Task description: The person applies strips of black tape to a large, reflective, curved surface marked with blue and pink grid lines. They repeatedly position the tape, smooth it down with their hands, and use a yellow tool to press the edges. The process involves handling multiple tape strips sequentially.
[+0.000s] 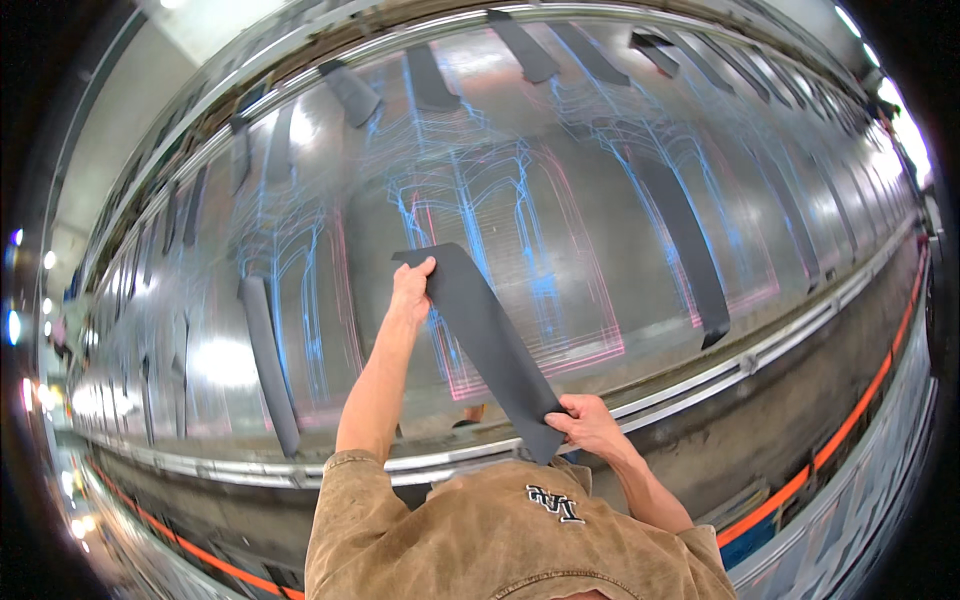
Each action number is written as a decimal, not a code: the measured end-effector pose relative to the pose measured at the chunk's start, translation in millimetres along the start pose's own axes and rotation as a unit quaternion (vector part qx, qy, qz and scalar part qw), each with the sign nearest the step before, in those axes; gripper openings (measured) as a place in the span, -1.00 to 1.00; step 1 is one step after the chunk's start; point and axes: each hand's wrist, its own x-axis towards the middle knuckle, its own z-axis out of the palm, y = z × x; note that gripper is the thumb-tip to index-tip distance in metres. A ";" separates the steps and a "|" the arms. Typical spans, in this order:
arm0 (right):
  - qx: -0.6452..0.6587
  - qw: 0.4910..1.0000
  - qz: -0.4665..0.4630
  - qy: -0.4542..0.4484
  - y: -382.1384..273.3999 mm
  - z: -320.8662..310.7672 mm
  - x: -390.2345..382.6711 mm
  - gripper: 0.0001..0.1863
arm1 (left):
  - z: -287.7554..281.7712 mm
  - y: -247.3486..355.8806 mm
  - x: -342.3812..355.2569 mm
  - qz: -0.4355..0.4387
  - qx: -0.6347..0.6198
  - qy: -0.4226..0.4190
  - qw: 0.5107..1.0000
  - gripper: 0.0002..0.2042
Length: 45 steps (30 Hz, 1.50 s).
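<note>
Strip material (265, 350), dark grey, lies left of centre on the table (660, 340). Mid-frame, the left hand (412, 283) pinches the upper end of the held strip (492, 345), which slants to lower centre, where the right hand (588, 425) clasps its lower end. Positioning seems the step in hand; the next move probably calls for laying it flat.

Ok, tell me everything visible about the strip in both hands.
The long, narrow strip is dark grey, smooth and matte, perhaps rubber or coated fabric. The left hand grips its far end, the right hand its near end. It slants from upper left to lower right over the grey table and its near rail; whether they touch is unclear.
</note>
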 end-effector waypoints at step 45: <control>0.057 0.981 0.073 0.170 50.0 99.8 66.2 -0.59 | 17.6 78.0 84.7 -0.007 0.350 0.008 0.937 -0.79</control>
